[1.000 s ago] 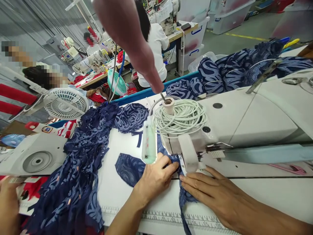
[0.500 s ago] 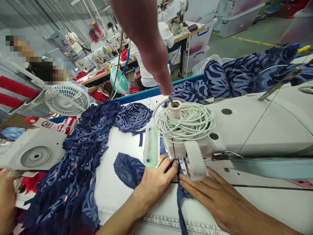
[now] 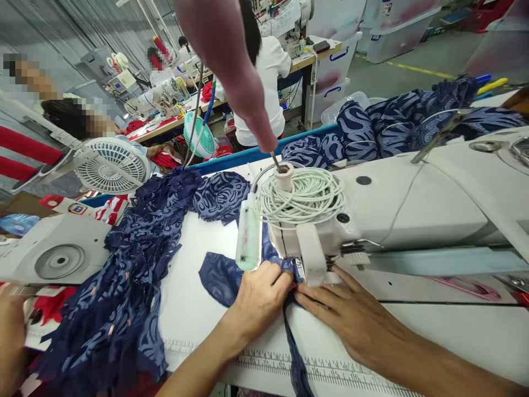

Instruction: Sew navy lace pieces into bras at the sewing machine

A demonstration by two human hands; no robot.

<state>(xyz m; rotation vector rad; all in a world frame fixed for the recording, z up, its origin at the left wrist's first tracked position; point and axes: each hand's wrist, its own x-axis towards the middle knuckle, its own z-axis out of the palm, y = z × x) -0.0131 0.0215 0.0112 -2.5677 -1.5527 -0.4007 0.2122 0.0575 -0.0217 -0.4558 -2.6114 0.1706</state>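
A navy patterned fabric piece (image 3: 219,278) lies on the white sewing table, partly under the head of a white sewing machine (image 3: 413,193). My left hand (image 3: 258,300) has its fingers curled and pinched on the fabric just in front of the presser foot (image 3: 296,269). Flat beside the needle area, my right hand (image 3: 351,320) has its fingers stretched out, their tips against the fabric edge near my left fingertips. A narrow navy strip (image 3: 295,355) runs from between the hands toward the table's front edge. My left hand and the machine head hide part of the fabric.
Coiled pale cord (image 3: 306,196) sits on the machine, next to a small lamp (image 3: 249,237). Navy cut pieces (image 3: 136,264) are heaped at left, and bundled fabric (image 3: 359,132) lies behind. A printed ruler (image 3: 330,375) crosses the front. Other people sit nearby; a hand shows at far left.
My left fingers have drawn together into a tighter pinch on the fabric. The strip's upper part lies narrower between my hands. My right hand stays flat, and the view has shifted slightly.
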